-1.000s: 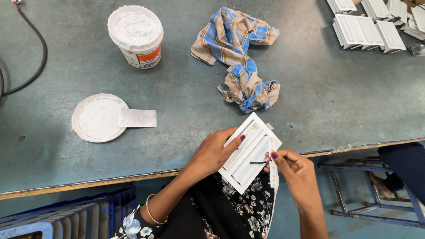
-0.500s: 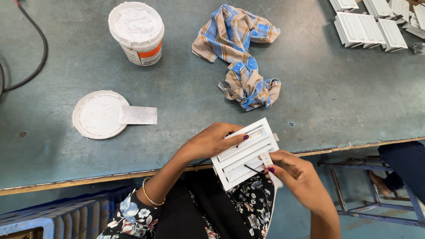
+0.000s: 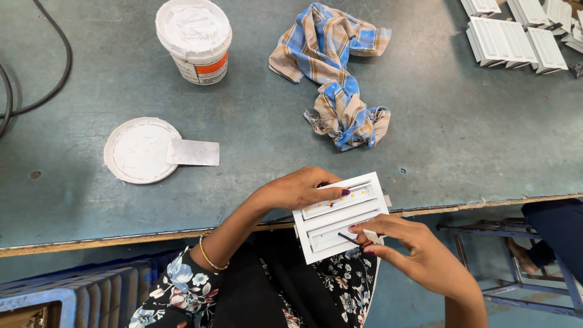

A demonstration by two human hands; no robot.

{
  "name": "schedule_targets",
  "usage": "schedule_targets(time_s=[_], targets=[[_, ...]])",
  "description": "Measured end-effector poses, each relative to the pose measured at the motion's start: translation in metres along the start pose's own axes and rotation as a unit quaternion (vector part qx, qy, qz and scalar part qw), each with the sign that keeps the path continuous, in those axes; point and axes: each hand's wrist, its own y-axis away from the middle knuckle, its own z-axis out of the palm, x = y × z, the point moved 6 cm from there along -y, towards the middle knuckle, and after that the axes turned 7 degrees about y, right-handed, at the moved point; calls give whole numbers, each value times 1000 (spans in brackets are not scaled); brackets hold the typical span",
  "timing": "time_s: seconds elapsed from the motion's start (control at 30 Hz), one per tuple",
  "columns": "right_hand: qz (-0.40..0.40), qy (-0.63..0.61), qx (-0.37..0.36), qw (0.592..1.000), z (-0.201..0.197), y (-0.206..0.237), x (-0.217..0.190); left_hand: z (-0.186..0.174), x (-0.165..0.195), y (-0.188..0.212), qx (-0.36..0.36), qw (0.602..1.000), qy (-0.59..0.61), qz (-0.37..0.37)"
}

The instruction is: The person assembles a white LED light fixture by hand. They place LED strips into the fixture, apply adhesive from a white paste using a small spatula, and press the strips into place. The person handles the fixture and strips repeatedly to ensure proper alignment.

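Note:
My left hand grips the upper left side of a white rectangular housing with two long slots, held over the table's near edge. A strip with small yellow dots lies in the upper slot under my left fingertip. My right hand pinches thin red and black wires and a small white strip at the housing's lower right corner.
On the green table stand a white paste tub, its lid with a flat scraper, and a crumpled checked cloth. More white housings lie at the far right. A black cable curves at left; a blue crate sits below.
The housing has turned from a steep tilt to nearly level. My left fingers moved onto the upper slot, and my right hand slid to the lower right corner with the wires.

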Motion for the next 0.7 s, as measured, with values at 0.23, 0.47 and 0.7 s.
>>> schedule_targets(time_s=[0.23, 0.47, 0.7], targets=[[-68, 138, 41, 987, 1, -3, -22, 2, 9, -2, -12, 999, -46, 4], [-58, 227, -1, 972, 20, -5, -33, 9, 14, -3, -35, 998, -44, 15], [-43, 218, -35, 974, 17, -6, -33, 5, 7, -13, -70, 995, -69, 34]])
